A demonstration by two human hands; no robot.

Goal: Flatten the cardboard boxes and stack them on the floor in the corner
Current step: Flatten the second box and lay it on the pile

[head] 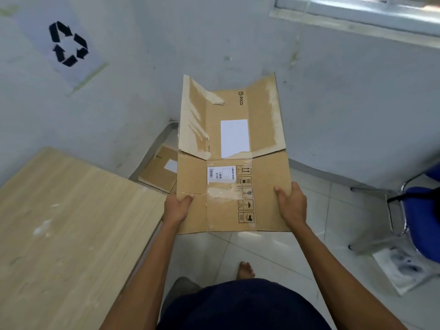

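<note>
Here both hands (177,207) (291,206) grip flattened box (228,148); another (159,173) on floor.

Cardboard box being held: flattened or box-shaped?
Flattened. The cardboard box shows as one flat sheet, flaps spread, gripped by left hand and right hand.

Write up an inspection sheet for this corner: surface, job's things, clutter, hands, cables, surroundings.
Surface: tiled floor; wooden table at left.
Job's things: flattened cardboard box held above the floor; second flattened box lying in the corner.
Clutter: white printed bag on the floor by the blue chair.
Hands: left hand grips the held box's left edge; right hand grips its right edge.
Cables: thin white strand in the corner, perhaps a cord.
Surroundings: recycling sign on the wall; window ledge above right.
</note>
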